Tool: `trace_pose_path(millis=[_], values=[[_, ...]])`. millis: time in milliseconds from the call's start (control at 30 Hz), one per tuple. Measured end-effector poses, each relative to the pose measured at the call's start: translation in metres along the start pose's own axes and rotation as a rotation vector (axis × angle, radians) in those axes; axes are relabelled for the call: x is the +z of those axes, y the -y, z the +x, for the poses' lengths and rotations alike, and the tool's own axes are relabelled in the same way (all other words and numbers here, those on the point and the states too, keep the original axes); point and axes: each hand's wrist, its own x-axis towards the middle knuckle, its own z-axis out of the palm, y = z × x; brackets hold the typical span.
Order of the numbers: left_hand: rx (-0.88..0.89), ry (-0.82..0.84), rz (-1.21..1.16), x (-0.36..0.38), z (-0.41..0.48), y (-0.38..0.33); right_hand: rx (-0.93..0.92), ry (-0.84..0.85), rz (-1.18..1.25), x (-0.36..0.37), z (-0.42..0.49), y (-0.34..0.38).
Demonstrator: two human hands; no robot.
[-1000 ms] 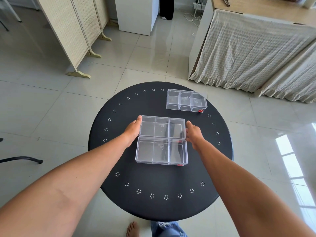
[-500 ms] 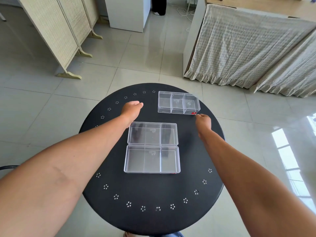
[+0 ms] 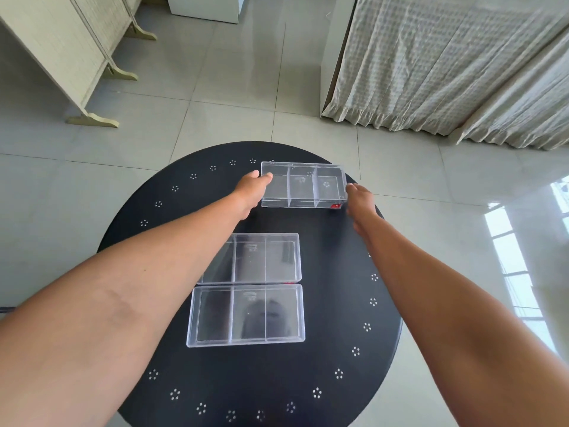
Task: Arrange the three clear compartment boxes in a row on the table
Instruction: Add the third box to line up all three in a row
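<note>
Moved up off the middle pair since a moment ago, both hands now out at the far box (image 3: 303, 185) near the back edge of the round black counter (image 3: 338, 303). Left hand (image 3: 251, 192) on its left end, thumb hooked over the top corner; right hand (image 3: 360, 200) pressed against the right end by the little red sticker. So a two-handed grip, one hand per short end, clamped on that box, fingers mostly hidden behind it. Can't tell if lifted or just resting on the counter. Sitting right of centre, three compartments showing through the clear plastic. Other two closer in: middle box (image 3: 261, 258) and near box (image 3: 246, 315), long sides touching, stacked front to back, well apart from the far one. Left forearm crossing over the middle box's left corner. Tiled floor (image 3: 215, 72) all around.
</note>
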Motion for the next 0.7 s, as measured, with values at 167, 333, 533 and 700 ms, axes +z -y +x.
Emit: trace_pose_path(millis=[167, 333, 533, 700], values=[[-0.048, 0.018, -0.048, 0.007, 0.016, 0.004, 0.007, 0.051, 0.049, 0.006, 0.015, -0.003], [-0.031, -0.004, -0.07, 0.009, 0.019, 0.006, -0.032, 0.074, 0.06, 0.012, 0.011, 0.002], [-0.012, -0.082, -0.086, -0.012, 0.012, 0.013, -0.04, 0.109, 0.086, 0.028, -0.006, 0.007], [-0.004, -0.114, -0.08, -0.041, -0.001, 0.022, -0.085, 0.159, 0.112, 0.047, -0.029, 0.012]])
